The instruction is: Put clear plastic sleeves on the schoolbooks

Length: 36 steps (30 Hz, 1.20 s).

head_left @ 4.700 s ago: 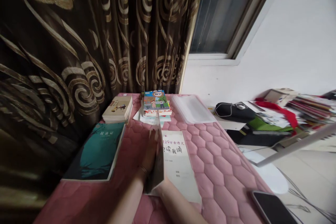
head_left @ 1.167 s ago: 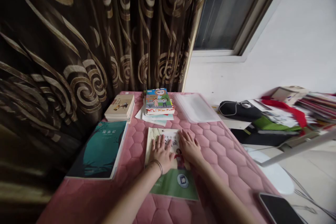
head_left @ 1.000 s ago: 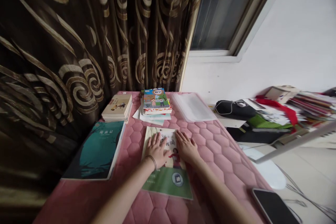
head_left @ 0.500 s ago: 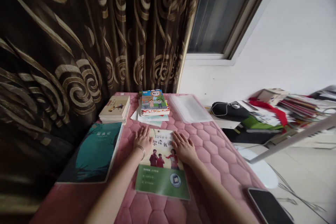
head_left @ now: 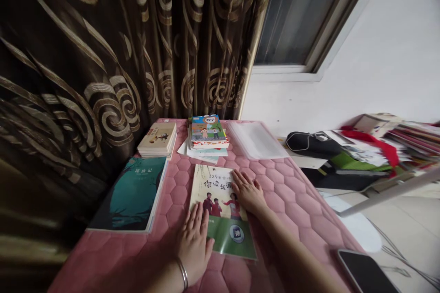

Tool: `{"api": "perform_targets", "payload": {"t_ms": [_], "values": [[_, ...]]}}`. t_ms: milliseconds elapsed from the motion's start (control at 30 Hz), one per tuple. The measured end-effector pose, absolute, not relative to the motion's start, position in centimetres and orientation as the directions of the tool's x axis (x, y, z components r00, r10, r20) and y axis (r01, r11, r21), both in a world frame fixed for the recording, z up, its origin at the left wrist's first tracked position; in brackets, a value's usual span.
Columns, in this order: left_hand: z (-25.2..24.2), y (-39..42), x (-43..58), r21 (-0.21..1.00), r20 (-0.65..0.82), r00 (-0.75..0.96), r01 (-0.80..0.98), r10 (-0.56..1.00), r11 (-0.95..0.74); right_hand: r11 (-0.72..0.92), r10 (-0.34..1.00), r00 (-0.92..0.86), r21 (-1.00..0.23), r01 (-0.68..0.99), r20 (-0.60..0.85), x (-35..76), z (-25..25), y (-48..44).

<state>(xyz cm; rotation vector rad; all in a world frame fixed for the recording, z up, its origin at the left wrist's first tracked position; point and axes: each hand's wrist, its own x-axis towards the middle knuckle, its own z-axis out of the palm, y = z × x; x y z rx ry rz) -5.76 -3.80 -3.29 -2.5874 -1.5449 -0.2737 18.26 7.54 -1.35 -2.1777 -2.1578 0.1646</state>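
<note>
A thin paperback with a Chinese title, "你读我诵" (head_left: 220, 208), lies flat on a pink quilted mat (head_left: 285, 201), in a clear plastic sleeve. Its cover shows figures above a green band. My right hand (head_left: 248, 191) rests flat on the book's right edge, fingers apart, holding nothing. Down at the book's lower left edge, my left hand (head_left: 194, 243) lies flat with a thin silver bangle on the wrist. Its fingertips point up the mat, and it holds nothing.
A teal book (head_left: 129, 194) lies left of the paperback. Behind are a small stack of books (head_left: 157, 139), a picture-covered stack (head_left: 208, 131) and a clear folder (head_left: 256, 140). A dark curtain (head_left: 103, 55) hangs left. A phone (head_left: 366, 272) lies lower right, beyond cluttered papers and a black bag (head_left: 311, 141).
My left hand has slid from the top of the book down to its lower left edge, uncovering the title. My right hand stays near the right edge.
</note>
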Motion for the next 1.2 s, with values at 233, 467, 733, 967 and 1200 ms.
{"api": "perform_targets", "payload": {"t_ms": [233,467,733,967,1200], "values": [[-3.6,-4.1,-5.6,-0.028,0.245,0.46,0.883,0.854,-0.468,0.127,0.99,-0.117,-0.133,0.983,0.08,10.8,0.2,1.9],[-3.4,-4.0,-5.7,-0.05,0.261,0.461,0.884,0.848,-0.465,0.265,0.962,-0.234,-0.265,0.927,0.144,8.2,-2.7,-4.6],[-3.2,-3.6,-8.5,-0.079,0.263,0.426,0.904,0.866,-0.42,0.265,0.917,-0.208,-0.129,0.956,0.341,14.6,-5.2,-6.4],[-1.5,-4.7,-3.9,-0.007,0.23,0.519,0.847,0.824,-0.531,0.264,0.917,-0.228,-0.071,0.962,0.327,15.1,-6.2,-6.6],[-1.7,-5.4,0.2,0.114,0.155,0.607,0.773,0.78,-0.624,0.283,0.916,-0.251,-0.061,0.957,0.312,15.6,-6.2,-6.6]]}}
